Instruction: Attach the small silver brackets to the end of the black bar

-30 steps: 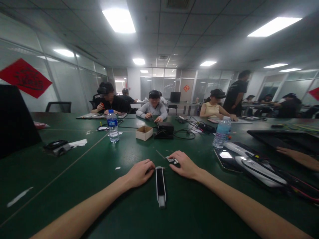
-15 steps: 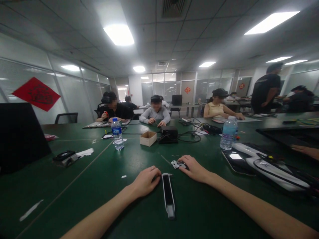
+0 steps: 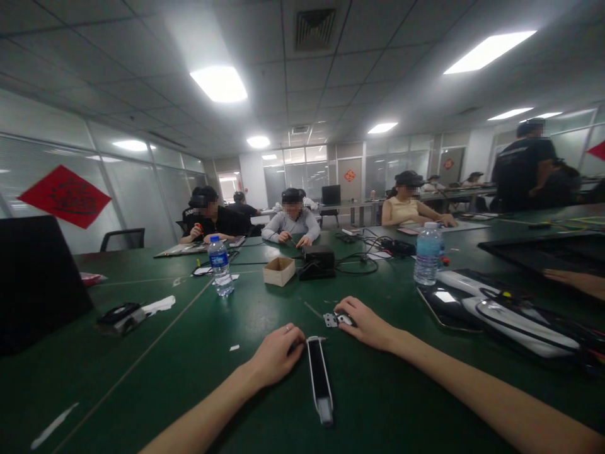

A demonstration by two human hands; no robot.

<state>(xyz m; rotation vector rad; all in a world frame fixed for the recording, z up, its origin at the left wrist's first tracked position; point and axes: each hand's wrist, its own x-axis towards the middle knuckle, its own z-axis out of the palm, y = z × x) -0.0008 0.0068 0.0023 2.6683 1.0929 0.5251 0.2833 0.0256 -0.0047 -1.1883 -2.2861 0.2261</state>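
Observation:
My left hand [image 3: 278,354] rests on the green table with its fingers curled together. Its fingertips are beside the far end of a long, slim device [image 3: 320,378] with a black face and a pale frame; what they hold, if anything, is hidden. Farther right, my right hand [image 3: 363,323] has its fingers bent over a small silvery metal plate [image 3: 344,320] with holes. Just left of these fingers lies another small holed metal plate [image 3: 329,320]; whether the two are joined I cannot tell.
A small open box [image 3: 278,272] and a black box-shaped device [image 3: 316,262] stand ahead. Water bottles [image 3: 220,268] [image 3: 426,255] stand left and right. A tablet-like slab [image 3: 447,309] and white-and-black equipment [image 3: 520,318] lie at right. Another person's hand [image 3: 574,279] is at the right edge.
The view has tilted slightly up and turned a little right. Both my hands keep nearly the same places on the table. The standing person at far right has turned.

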